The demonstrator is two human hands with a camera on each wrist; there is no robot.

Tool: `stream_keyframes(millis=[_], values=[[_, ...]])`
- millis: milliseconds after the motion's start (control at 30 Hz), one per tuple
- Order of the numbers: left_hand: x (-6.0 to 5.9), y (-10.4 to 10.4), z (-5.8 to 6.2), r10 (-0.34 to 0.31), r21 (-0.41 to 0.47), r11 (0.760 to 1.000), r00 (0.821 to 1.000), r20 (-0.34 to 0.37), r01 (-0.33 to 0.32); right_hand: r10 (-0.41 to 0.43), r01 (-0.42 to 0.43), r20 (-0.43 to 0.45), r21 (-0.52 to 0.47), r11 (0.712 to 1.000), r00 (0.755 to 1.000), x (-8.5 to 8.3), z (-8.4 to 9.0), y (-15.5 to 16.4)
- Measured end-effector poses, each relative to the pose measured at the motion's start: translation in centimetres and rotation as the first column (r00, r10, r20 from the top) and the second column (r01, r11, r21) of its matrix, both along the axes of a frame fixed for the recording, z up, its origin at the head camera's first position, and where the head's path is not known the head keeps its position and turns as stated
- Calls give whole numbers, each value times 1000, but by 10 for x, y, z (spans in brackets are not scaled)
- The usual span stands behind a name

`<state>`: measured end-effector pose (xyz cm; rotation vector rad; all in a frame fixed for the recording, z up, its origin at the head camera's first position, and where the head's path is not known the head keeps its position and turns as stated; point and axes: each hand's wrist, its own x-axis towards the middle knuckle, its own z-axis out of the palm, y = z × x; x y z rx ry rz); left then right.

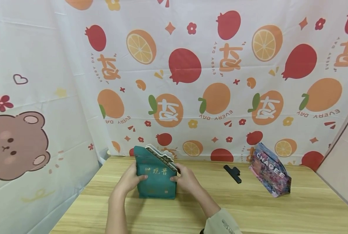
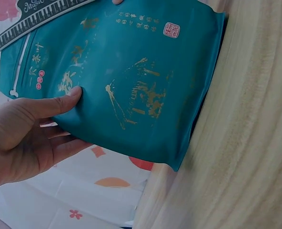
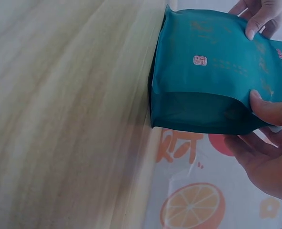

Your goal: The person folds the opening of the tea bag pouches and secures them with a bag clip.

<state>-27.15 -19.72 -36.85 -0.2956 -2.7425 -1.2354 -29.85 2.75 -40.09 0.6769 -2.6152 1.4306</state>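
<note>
A: At the near middle of the bench (image 1: 250,208), both hands are gripping the teal pouch (image 1: 156,182). Left hand (image 1: 129,179) is holding its left edge, thumb lying on the front face, fingers going behind. Right hand (image 1: 186,179) is doing the same on the right edge.

B: Grip state?

A: Both are curling round the pouch sides, thumbs in front. Left wrist view is showing the thumb pressing on the teal face (image 2: 141,81); right wrist view is showing the right thumb at the gusset corner (image 3: 203,90).

B: Pouch standing?

A: Yes, standing upright on the wooden bench, base touching it. Top is folded over, with a black piano-key strip (image 1: 161,158) running diagonally across the fold.

B: Anything around it?

A: A black clip (image 1: 232,173) is lying to the right, well apart from the hands. Beyond it a multicoloured pouch (image 1: 269,175) is standing tilted. A fruit-print curtain (image 1: 220,81) is hanging behind the bench.
</note>
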Motion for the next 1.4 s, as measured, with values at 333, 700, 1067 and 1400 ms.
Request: stream_keyframes(millis=[333,700,1067,1400], values=[[-7,0,3,1,1,1000,1000,24,-1,-18,18,10,2,1000,1000,-6,1,0],[10,3,10,67,-149,988,988,142,-46,-47,47,13,17,999,999,0,3,12],[28,11,14,79,-318,948,944,320,28,-37,37,-23,-1,999,999,14,7,54],[30,49,14,-309,-179,916,916,256,360,-192,190,-77,-30,981,978,22,11,96]])
